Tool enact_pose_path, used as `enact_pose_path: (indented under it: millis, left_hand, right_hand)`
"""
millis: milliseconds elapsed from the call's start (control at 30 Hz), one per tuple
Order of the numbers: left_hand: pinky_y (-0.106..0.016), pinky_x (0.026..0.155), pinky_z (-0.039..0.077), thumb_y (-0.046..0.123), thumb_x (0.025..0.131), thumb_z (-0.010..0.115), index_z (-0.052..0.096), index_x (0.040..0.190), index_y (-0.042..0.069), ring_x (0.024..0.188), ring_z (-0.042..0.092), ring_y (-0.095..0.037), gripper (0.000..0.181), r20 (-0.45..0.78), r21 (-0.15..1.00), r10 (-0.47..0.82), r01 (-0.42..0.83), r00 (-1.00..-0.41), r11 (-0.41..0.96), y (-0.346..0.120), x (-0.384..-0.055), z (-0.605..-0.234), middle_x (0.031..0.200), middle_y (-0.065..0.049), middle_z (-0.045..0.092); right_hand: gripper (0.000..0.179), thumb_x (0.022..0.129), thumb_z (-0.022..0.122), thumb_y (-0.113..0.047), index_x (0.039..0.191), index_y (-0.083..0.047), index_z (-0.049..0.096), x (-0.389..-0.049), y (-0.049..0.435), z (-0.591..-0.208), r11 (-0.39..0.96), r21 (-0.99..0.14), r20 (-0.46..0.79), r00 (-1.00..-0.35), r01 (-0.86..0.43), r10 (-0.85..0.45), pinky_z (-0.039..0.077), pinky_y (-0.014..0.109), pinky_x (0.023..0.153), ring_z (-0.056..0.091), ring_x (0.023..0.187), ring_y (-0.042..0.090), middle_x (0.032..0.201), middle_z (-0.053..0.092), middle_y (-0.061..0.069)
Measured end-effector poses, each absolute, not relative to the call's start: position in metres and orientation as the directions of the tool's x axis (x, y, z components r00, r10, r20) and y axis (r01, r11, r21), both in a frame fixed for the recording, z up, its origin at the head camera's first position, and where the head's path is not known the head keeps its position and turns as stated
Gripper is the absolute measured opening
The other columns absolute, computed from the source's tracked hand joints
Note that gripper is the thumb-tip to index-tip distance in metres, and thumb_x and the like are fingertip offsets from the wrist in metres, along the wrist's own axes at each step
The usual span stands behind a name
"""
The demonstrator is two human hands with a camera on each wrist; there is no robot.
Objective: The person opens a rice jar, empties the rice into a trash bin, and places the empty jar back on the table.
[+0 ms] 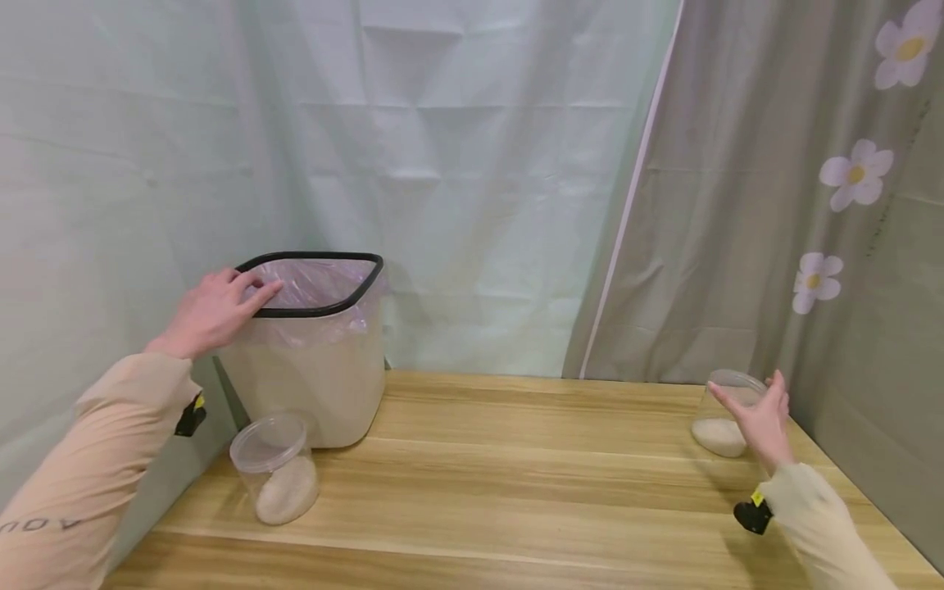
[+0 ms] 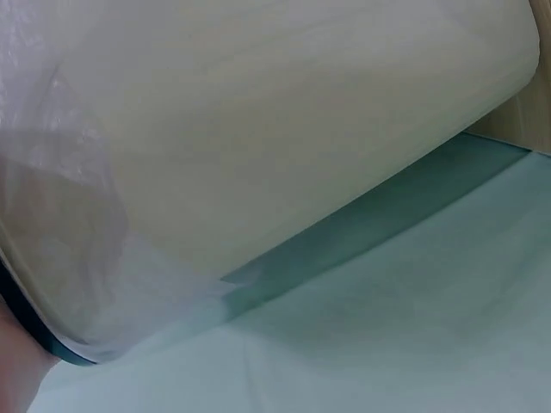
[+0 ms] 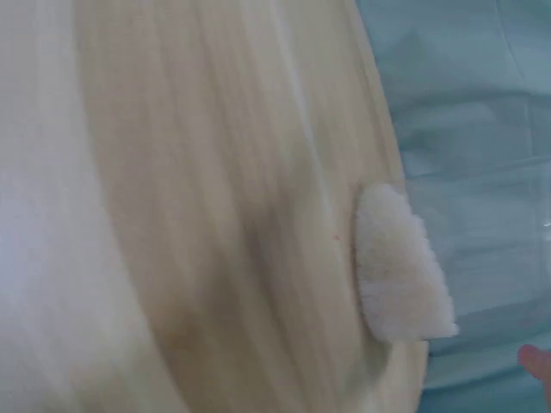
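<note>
At the left, a cream trash can [image 1: 317, 373] stands upright on the table, its clear liner folded over the black rim [image 1: 324, 311]. My left hand [image 1: 214, 310] grips this rim at its left side, fingers bent over the edge. Below my left forearm's side stands a clear plastic jar [image 1: 274, 467], partly filled with white grains. At the far right, my right hand [image 1: 763, 416] holds a second clear jar [image 1: 715, 422], thumb and fingers on opposite sides near its top. White grains [image 3: 396, 267] lie in its bottom in the right wrist view, with a fingertip [image 3: 534, 363] above them.
The wooden table [image 1: 501, 483] extends between the two jars. Pale green cloth [image 1: 472, 205] hangs behind and at the left. A grey curtain [image 1: 693, 246] with white flowers hangs at the back right, close behind the second jar.
</note>
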State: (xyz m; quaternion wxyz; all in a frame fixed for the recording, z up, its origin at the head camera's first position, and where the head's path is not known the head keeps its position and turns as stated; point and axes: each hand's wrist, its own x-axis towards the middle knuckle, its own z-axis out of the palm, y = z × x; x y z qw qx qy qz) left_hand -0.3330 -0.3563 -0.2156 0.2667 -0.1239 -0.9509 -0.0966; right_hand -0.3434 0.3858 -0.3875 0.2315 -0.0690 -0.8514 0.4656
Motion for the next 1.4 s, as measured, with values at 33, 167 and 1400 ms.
enact_pose_path:
  millis: [33,167,1400]
  left_hand:
    - [-0.06,0.077,0.03,0.045,0.094,0.037,0.052,0.114,-0.004,0.096,0.04,-0.047,0.055,0.53,0.113,0.19,0.291,-0.827,0.95,-0.358,-0.333,-0.216,0.103,-0.03,0.046]
    - [-0.058,0.079,0.032,0.042,0.095,0.037,0.055,0.111,-0.005,0.095,0.044,-0.045,0.053,0.515,0.1,0.212,0.304,-0.831,0.948,-0.363,-0.331,-0.218,0.1,-0.028,0.051]
    - [-0.035,0.041,0.028,0.022,0.085,0.039,0.031,0.045,0.016,0.046,0.037,-0.024,0.042,0.661,0.022,0.151,0.22,-0.736,0.975,-0.368,-0.334,-0.225,0.045,0.002,0.029]
  right_hand:
    - [0.11,0.078,0.062,-0.051,0.139,-0.018,-0.022,-0.344,0.385,-0.39,0.537,-0.838,0.325,-0.879,-0.096,0.348,0.008,0.063,0.093,-0.003,0.128,0.043,0.144,-0.007,0.023]
    - [0.112,0.077,0.066,-0.047,0.139,-0.018,-0.024,-0.34,0.381,-0.397,0.471,-0.877,0.314,-0.859,-0.098,0.405,0.004,0.056,0.097,-0.006,0.129,0.038,0.144,-0.012,0.021]
    - [0.109,0.077,0.069,-0.035,0.138,-0.003,-0.015,-0.344,0.374,-0.412,0.354,-0.935,0.209,-0.856,-0.033,0.473,0.005,0.045,0.101,-0.002,0.13,0.035,0.142,-0.007,0.026]
